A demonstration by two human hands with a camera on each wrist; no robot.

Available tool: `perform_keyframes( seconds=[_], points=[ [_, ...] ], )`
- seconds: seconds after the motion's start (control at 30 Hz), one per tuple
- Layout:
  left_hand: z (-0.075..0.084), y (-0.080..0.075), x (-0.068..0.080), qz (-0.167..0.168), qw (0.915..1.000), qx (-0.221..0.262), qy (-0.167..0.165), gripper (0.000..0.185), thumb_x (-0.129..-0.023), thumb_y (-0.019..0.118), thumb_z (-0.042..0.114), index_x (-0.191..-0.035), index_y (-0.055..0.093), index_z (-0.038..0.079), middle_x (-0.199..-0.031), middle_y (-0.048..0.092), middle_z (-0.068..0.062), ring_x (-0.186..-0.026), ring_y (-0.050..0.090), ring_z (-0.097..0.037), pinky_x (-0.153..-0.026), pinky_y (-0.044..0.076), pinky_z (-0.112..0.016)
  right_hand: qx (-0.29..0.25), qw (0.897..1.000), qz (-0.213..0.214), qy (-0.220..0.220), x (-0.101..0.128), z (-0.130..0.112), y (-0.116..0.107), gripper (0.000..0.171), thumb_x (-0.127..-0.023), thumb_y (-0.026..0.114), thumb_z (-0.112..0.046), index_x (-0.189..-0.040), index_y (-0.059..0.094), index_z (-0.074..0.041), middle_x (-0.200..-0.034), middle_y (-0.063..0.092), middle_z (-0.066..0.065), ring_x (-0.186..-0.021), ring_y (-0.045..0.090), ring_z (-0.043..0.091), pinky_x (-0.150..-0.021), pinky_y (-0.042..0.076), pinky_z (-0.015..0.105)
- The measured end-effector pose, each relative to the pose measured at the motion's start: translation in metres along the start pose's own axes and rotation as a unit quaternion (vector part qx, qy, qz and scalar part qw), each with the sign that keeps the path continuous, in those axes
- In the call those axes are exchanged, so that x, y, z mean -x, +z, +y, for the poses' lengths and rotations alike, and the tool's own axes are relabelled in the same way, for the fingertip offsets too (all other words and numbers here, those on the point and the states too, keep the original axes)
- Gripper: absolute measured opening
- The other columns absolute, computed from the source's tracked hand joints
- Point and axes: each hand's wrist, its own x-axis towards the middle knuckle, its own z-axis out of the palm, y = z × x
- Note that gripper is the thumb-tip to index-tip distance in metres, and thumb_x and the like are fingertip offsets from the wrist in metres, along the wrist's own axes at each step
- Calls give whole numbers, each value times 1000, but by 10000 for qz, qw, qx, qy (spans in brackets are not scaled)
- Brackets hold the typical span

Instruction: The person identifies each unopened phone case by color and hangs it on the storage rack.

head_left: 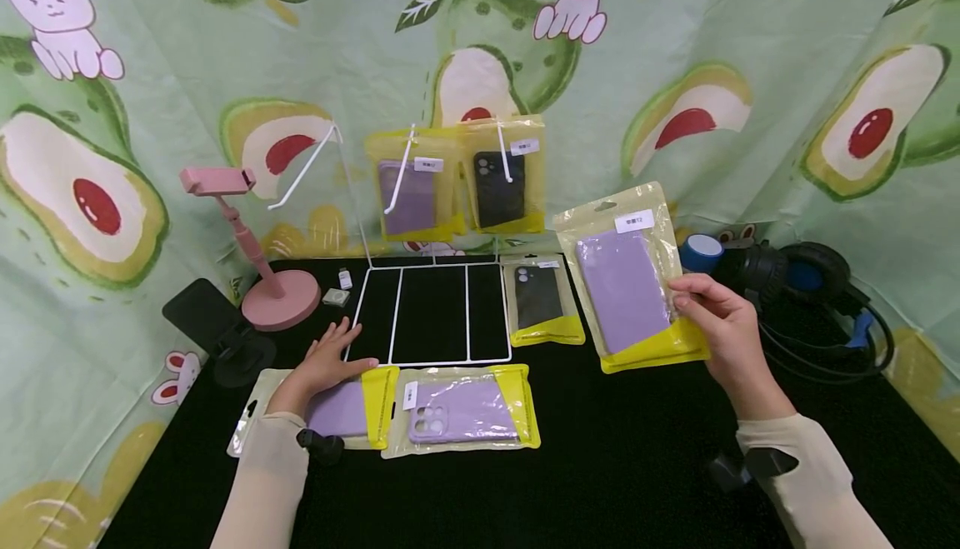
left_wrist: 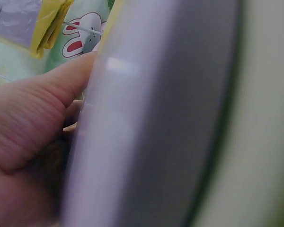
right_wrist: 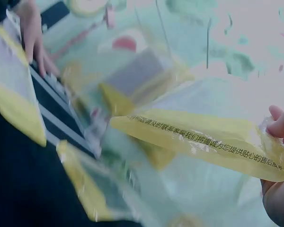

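On the black table [head_left: 615, 466], the right hand [head_left: 723, 324] pinched a purple packaged case [head_left: 630, 282] upright, seemingly mid-hanging toward the white rack [head_left: 420, 316], while the left hand [head_left: 326, 361] lay flat-fingered on another packet [head_left: 337, 407].

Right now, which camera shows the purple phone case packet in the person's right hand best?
The head view: the held packet shows whole, pinched by the right hand. The right wrist view catches only its blurred yellow edge; the left wrist view doesn't show it.

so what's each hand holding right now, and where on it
Right hand pinches the packaged purple phone case at its right edge. Left hand rests flat on another packaged case, gripping nothing.
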Motion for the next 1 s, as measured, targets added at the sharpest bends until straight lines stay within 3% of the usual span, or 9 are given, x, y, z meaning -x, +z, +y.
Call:
perform_keyframes(
  seconds=[0.23,0.47,0.7,1.0],
  points=[
    [-1,0,0,24,10000,-30,15,92,-83,64,53,-149,24,4,-155,5,-24,-142,-5,-41,-110,-6,-60,-300,9901,-1058,-867,6,-25,40,23,-90,46,14,-99,66,6,-106,59,9,-88,59,17,-67,56,24],
    [-2,0,-1,14,10000,-29,57,93,-83,63,55,-149,23,5,-156,5,-23,-143,-5,-40,-111,-6,-60,-477,9720,-1981,-1169,-4,-31,87,33,-86,45,18,-99,68,-1,-106,58,9,-88,60,18,-68,55,24],
    [-1,-1,0,29,9999,0,121,91,-84,64,53,-149,24,4,-155,5,-24,-142,-5,-41,-110,-5,-60,-126,9627,-2626,-641,-21,-23,130,34,-90,51,10,-100,71,-16,-108,58,7,-85,61,17,-69,55,24],
    [-2,1,0,19,9998,47,207,92,-83,64,53,-149,24,3,-155,6,-25,-142,-4,-42,-110,-5,-61,-87,9694,-2451,-23,-38,-8,158,30,-90,56,5,-97,72,-19,-107,61,3,-85,61,17,-71,55,25]
  ],
)
